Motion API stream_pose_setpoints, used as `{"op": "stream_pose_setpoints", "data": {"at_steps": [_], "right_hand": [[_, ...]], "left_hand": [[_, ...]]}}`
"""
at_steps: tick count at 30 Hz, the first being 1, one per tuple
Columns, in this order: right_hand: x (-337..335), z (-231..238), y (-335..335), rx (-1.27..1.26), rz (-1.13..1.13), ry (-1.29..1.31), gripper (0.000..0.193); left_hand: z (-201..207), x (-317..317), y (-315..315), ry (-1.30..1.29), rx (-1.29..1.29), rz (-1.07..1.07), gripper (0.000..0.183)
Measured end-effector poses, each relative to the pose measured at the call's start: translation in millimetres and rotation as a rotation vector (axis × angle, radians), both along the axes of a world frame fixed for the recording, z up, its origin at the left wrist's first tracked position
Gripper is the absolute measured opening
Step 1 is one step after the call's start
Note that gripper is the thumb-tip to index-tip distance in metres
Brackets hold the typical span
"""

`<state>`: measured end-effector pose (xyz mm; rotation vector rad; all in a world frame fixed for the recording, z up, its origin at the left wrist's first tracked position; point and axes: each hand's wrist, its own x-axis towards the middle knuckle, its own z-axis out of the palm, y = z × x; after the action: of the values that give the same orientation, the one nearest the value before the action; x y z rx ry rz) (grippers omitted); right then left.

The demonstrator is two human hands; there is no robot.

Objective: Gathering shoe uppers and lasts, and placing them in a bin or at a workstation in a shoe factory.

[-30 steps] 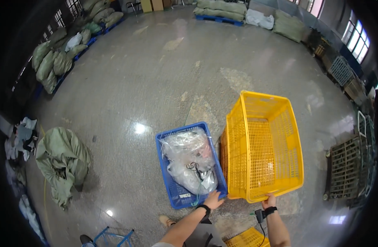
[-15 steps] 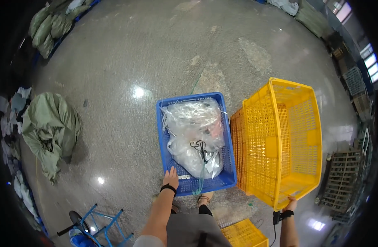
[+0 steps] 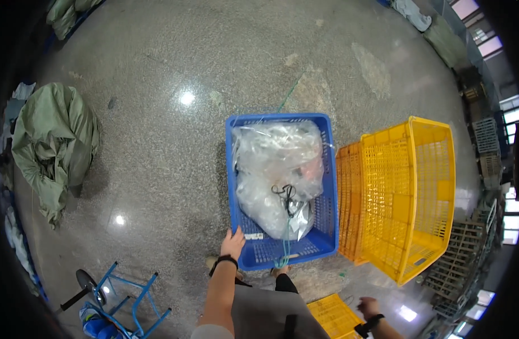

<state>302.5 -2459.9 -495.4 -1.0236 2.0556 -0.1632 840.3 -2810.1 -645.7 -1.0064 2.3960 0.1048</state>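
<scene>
Since half a second ago the right hand [image 3: 368,307] has let go of the yellow crate [image 3: 406,198] and dropped low by the person's side, blurred, so its fingers cannot be read. The left hand [image 3: 233,244] grips the near left corner of the blue crate [image 3: 327,226], which stands on the floor just beside the tilted yellow one. Dragging it would go best low and steady. The blue crate holds a knotted clear plastic bag [image 3: 276,169]; the yellow crate is empty. A green sack [image 3: 50,141] and a blue trolley [image 3: 124,299] lie well apart.
</scene>
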Motion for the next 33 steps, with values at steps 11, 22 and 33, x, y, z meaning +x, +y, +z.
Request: {"op": "stream_pose_setpoints", "data": {"at_steps": [11,22,33], "right_hand": [[350,-170,-389,-0.084,0.632,0.026,0.027],[548,-215,-462,-0.356,1.129,0.479,0.029],[488,-4,-510,-0.405,0.634,-0.183,0.021]], "left_hand": [[-11,16,169,0.304,0.230,0.578,0.033],[64,75,170,0.902,0.261,1.175,0.034],[109,84,153,1.151,0.134,1.232,0.022]]}}
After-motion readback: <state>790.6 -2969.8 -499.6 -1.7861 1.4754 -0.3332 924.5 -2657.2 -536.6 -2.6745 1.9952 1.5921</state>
